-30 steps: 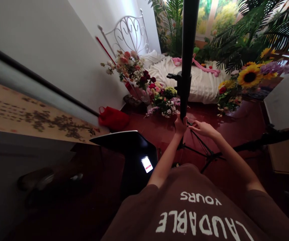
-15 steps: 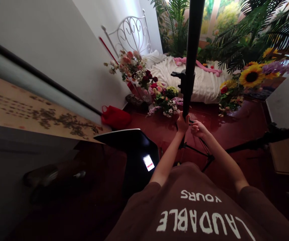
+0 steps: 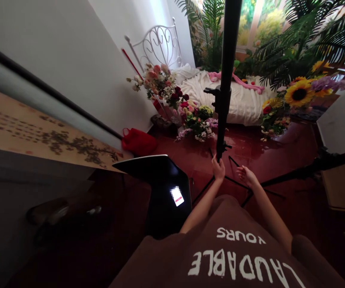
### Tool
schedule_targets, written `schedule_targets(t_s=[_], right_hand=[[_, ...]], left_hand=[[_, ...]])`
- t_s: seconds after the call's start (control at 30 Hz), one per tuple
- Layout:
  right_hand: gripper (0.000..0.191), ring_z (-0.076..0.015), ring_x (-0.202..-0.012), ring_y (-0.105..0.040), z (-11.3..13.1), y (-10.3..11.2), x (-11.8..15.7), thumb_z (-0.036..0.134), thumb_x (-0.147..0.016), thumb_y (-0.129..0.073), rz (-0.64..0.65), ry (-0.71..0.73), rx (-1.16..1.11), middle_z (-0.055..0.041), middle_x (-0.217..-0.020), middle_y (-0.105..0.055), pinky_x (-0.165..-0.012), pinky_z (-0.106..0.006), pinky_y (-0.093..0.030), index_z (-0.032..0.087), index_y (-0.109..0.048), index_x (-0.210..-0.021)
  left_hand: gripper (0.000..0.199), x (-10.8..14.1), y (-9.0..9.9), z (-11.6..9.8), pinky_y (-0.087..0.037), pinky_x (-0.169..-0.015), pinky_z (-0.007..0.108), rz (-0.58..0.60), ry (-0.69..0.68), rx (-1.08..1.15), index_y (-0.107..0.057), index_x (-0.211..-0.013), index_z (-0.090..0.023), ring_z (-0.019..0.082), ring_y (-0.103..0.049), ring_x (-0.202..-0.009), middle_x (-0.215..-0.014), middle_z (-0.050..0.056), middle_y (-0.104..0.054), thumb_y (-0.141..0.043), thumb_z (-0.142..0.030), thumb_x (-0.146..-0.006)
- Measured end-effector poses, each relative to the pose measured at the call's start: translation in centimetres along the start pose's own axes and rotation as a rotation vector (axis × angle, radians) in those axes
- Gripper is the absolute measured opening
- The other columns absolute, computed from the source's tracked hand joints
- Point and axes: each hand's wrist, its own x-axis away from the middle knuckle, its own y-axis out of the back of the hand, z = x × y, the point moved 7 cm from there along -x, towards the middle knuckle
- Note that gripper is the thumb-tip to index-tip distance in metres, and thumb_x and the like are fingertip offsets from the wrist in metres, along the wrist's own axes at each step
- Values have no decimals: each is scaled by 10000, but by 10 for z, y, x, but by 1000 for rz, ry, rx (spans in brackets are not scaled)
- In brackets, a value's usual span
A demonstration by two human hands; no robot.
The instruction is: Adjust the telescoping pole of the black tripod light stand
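Where the tall round black metal pole stands: ahead of the person, near upright, its top running out of view.
Left hand: on the pole's lower part, just below the black knobbed collar; fingers closed around the shaft.
Right hand: near the pole but apart from it, lower than the left fingertips; fingers loosely curled, partly spread.
Black side-levered clamp: higher on the pole, lever pointing left.
Thin black tripod legs: splayed low behind the hands, over glossy dark-red tile floor.
Second black pole: slanting in from the right edge.
Bed draped in creased white cloth: beyond the pole; white scrolled metal headboard at its left end.
Flowers: pink-and-white bouquet left of the bed, large yellow sunflower right.
Bright red cloth bag: on the floor by the wall.
Dark flat-topped surface: left of the left forearm, small lit white screen showing on it.
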Motion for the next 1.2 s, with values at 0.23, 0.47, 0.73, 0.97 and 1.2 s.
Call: schedule_targets(t_s=[0.23, 0.47, 0.73, 0.97, 1.2], right_hand=[[221, -92, -500, -631, -47, 140, 21, 218, -915, -497, -316, 114, -113, -31, -675, -734, -487, -174, -490, 195, -685, -800], [254, -131, -529, -649, -9, 243, 92, 407, -936, -517, -574, 363, -241, -38, -686, -732, -501, -215, -499, 216, -643, -827], [423, -77, -406, -488, 65, 269, 127, 605, -921, -500, -405, 385, -252, 39, -549, -578, -354, -161, -306, 223, -484, -741], [312, -46, -337, -187, 88, 254, 112, 323, -895, -582, -76, 410, -206, 127, -402, -263, -337, -157, -156, 210, -452, -635], [283, -36, -356, -237, 98, 270, 110, 267, -735, -741, -155, 465, 23, 126, -424, -369, -375, -193, -155, 212, -481, -636]], left_hand=[[452, 91, -69, 69, -442, -1071, 442, 545, 245, -180, -503, -1301, -110, 268, -613, -1198, -1292, 223, -586, -536, -347, -918], [398, 125, -192, -46, -496, -1012, 424, 1069, -158, 139, -527, -1213, -140, 221, -648, -1098, -1223, 162, -637, -487, -441, -956], [533, 181, -279, -173, -507, -922, 361, 1191, -344, 402, -478, -1227, -160, 212, -637, -1021, -1127, 125, -637, -639, -510, -859], [344, 184, -298, -171, -473, -752, 281, 1208, -347, 344, -509, -1040, -176, 146, -580, -758, -853, 27, -595, -598, -472, -889], [350, 183, -299, -170, -479, -786, 285, 1186, -386, 343, -513, -1103, -183, 157, -602, -818, -943, 57, -623, -596, -447, -889]])
